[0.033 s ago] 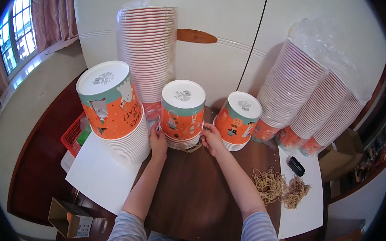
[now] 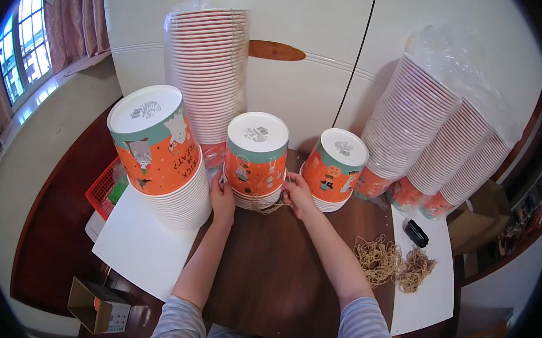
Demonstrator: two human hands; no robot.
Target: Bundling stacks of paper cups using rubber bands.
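In the middle of the dark table a short stack of orange and green printed paper buckets (image 2: 255,168) stands upside down, white base up. My left hand (image 2: 221,200) is closed against the stack's left side, low near the rims; its fingertips are partly hidden behind the bucket. On the right side my right hand (image 2: 297,195) pinches thin tan rubber bands (image 2: 268,208), which loop loosely across the front of the lower rims. Just right of that hand is another short upside-down bucket stack (image 2: 334,167). A taller upside-down stack (image 2: 159,155) stands to the left.
Tall bucket stacks in clear plastic stand behind, one at left (image 2: 205,70) and several at right (image 2: 413,116). Two tangled piles of rubber bands (image 2: 376,259) and a black object (image 2: 416,233) lie at right. A red basket (image 2: 101,188) and open carton (image 2: 101,308) sit at left.
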